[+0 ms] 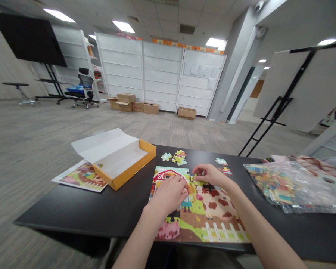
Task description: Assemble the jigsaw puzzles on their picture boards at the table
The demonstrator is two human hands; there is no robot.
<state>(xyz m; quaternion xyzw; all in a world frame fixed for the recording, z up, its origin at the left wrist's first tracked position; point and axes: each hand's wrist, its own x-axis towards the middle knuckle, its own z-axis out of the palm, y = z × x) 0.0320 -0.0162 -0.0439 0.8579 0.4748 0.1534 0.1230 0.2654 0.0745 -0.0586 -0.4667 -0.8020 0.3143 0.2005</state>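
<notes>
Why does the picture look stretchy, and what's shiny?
Head view: the black screen leans and stretches near the edge, probably from a wide lens; head view: the ceiling light glows white, the plastic bag glints; head view: the puzzle looks slightly soft.

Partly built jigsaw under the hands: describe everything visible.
The jigsaw looks like printed card, its interlocking pieces showing a farm: red barn, brown-patched cow, pink pig lower left, white fence lower right. It lies flat on the black table, unfinished, dark gaps showing above the pig and the cow. The left hand covers part of the barn; the right hand is at the upper part, contact unclear.
</notes>
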